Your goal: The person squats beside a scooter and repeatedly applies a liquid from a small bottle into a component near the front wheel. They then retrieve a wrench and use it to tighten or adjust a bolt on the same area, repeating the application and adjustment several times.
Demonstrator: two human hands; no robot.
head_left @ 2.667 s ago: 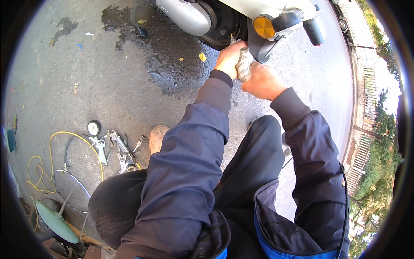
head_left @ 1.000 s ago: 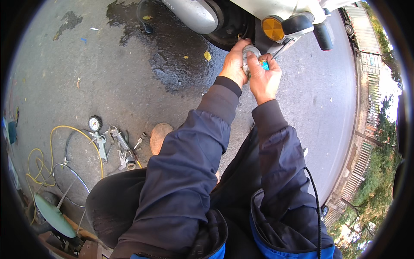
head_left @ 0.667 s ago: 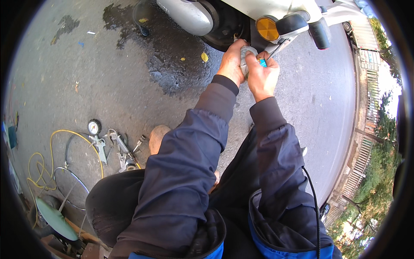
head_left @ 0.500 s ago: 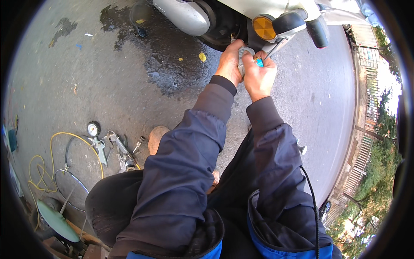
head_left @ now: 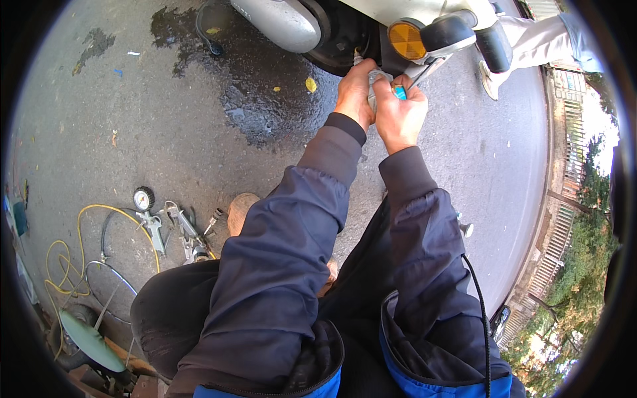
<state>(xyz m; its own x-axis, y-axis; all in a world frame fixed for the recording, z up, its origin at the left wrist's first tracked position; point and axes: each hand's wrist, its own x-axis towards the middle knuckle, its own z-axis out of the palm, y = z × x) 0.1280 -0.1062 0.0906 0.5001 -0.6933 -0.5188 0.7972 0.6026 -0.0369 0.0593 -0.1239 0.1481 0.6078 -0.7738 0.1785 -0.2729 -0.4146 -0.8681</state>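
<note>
Both my arms reach forward to the back of a scooter, beside its black wheel point(head_left: 342, 43) and silver exhaust muffler point(head_left: 282, 23). My left hand point(head_left: 354, 94) is closed round a crumpled-looking, translucent grey piece point(head_left: 373, 81), its kind unclear, just below the wheel. Pressed against the same piece, my right hand point(head_left: 401, 119) is closed with a small bright blue thing point(head_left: 399, 92) showing between thumb and fingers. A small yellowish tip point(head_left: 357, 53) shows just past my left fingers. The fingers hide much of what they hold.
An orange round reflector point(head_left: 407, 41) and dark indicator lamp point(head_left: 448, 33) hang near my right hand. Lower left lie a pressure gauge point(head_left: 143, 198), air tools point(head_left: 186, 232) and a yellow hose point(head_left: 83, 219). Water wets the asphalt. A passer-by's light trouser leg point(head_left: 537, 43) shows upper right.
A passer-by's leg and shoe have come into fuller view at the upper right. My hands stay nearly in place on the grey piece.
</note>
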